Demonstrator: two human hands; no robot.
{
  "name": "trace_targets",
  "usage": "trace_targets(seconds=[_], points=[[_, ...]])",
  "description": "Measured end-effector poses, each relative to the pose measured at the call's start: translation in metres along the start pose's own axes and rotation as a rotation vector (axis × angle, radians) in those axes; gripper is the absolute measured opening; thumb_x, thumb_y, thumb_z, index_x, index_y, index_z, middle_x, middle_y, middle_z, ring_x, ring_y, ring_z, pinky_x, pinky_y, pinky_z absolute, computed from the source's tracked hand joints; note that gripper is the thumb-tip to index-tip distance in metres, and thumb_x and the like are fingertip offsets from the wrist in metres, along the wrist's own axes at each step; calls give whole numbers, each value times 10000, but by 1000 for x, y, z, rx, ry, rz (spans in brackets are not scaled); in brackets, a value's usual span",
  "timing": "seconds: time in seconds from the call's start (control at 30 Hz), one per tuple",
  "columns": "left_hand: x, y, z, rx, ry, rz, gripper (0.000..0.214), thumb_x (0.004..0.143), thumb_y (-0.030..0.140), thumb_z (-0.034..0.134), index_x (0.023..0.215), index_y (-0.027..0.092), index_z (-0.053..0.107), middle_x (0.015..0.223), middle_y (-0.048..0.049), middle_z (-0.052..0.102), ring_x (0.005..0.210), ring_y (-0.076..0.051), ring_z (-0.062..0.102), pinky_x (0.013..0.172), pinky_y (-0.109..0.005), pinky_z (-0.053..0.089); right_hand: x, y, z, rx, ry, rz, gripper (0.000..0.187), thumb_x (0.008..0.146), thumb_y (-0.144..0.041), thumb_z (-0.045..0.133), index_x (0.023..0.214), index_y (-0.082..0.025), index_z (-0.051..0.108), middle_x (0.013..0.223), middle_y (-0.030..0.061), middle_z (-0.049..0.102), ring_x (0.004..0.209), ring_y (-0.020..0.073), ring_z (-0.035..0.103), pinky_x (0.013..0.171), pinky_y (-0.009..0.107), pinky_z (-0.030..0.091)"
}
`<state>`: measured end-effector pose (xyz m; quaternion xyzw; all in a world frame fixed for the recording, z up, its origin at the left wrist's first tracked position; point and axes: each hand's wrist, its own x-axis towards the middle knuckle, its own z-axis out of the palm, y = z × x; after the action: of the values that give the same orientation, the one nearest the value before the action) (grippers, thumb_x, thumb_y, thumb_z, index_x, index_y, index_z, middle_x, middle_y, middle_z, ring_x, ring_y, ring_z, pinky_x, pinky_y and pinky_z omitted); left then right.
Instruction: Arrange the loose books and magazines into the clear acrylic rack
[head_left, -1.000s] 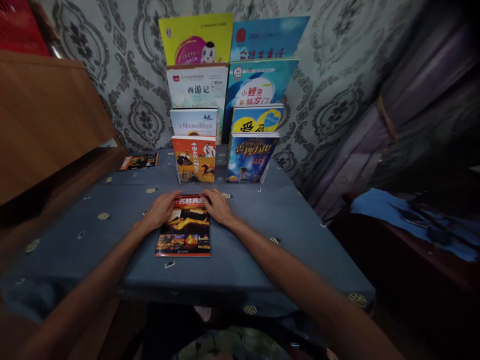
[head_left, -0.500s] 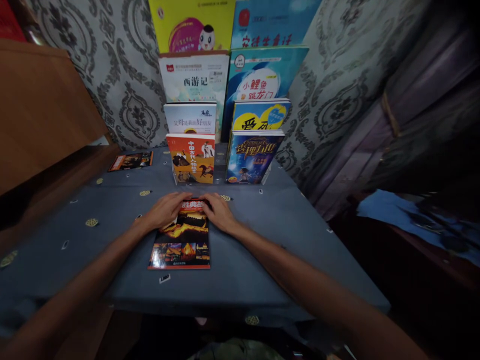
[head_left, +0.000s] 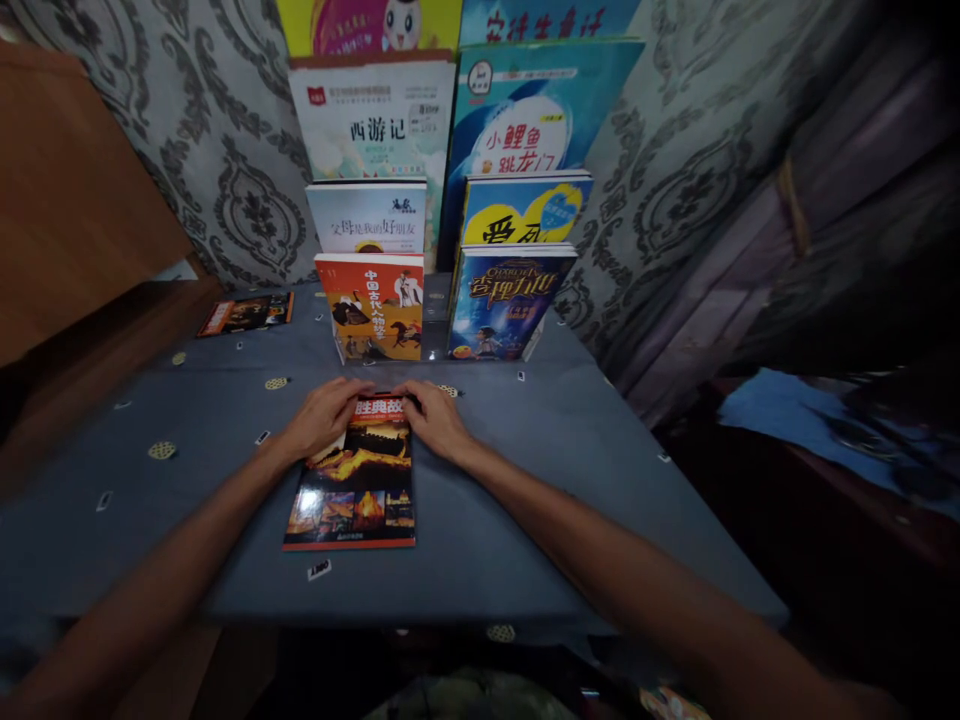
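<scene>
A person reaches both arms over a table [head_left: 465, 560] with a blue-gray cloth on it. A dark book [head_left: 356, 490] lies flat on the cloth, near the front edge of the table. Its top, with big white letters on red, points away from the person. A bright spot of light shines on its cover. The left hand [head_left: 326, 415] is on the top left corner of the book, and the right hand [head_left: 433, 418] is on the top right corner. The fingers are bent, and each hand is about half open, with the tips near each other at the top edge. Both hands touch the book, but it is hard to tell if they pinch it or just rest on it.

Past the hands, two rows of books stand up. In front on the left is an orange book [head_left: 375, 305] with a horse on it. Behind it are a small white book [head_left: 352, 205], a taller white book [head_left: 367, 100] and a yellow-green book [head_left: 367, 25]. In front on the right is a dark blue book [head_left: 502, 325]. Behind it come a blue and yellow book [head_left: 525, 210], a teal book [head_left: 555, 85] and a back blue book [head_left: 547, 18].

A second dark book [head_left: 247, 313] lies flat at the far left. A curtain [head_left: 750, 270] hangs on the right, near a bright blue cloth [head_left: 795, 425].
</scene>
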<state>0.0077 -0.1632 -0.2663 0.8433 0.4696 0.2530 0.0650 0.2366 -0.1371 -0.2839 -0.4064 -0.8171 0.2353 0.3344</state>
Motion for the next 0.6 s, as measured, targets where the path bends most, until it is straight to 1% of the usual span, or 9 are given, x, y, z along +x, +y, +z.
trace_targets(seconds=[0.1,0.2,0.33,0.43,0.6], points=[[3,5,-4,58,-23,19,384,985,233,364,1246,189,641,1117,-87,724,1014,-219,644,951,-385,517,2,3,1,41,23,9,279,890,-100,494,1052,-196,700,1023,55,738,953,208,630,901,340,466],[9,14,-6,100,-61,58,383,983,214,367,1268,179,621,1119,-95,711,1022,-222,636,953,-386,515,3,4,1,74,55,25,262,889,-98,496,1018,-199,701,1009,44,744,948,203,647,892,331,475],[19,24,-1,79,-100,111,386,984,191,352,1278,171,601,1124,-110,693,1027,-225,628,947,-395,516,2,2,-1,43,90,36,253,899,-103,494,1002,-195,706,994,55,748,945,208,657,899,333,479],[26,25,7,55,-86,112,384,985,199,349,1272,171,602,1120,-114,689,1026,-231,630,932,-401,520,1,3,-2,13,90,23,256,895,-91,492,998,-185,708,974,60,753,918,209,663,884,330,484],[31,20,16,-32,-21,83,387,972,181,358,1270,168,605,1090,-86,718,1010,-215,642,929,-382,517,2,7,-3,24,93,-12,294,879,-61,489,988,-206,720,961,32,763,904,192,675,869,309,488]])
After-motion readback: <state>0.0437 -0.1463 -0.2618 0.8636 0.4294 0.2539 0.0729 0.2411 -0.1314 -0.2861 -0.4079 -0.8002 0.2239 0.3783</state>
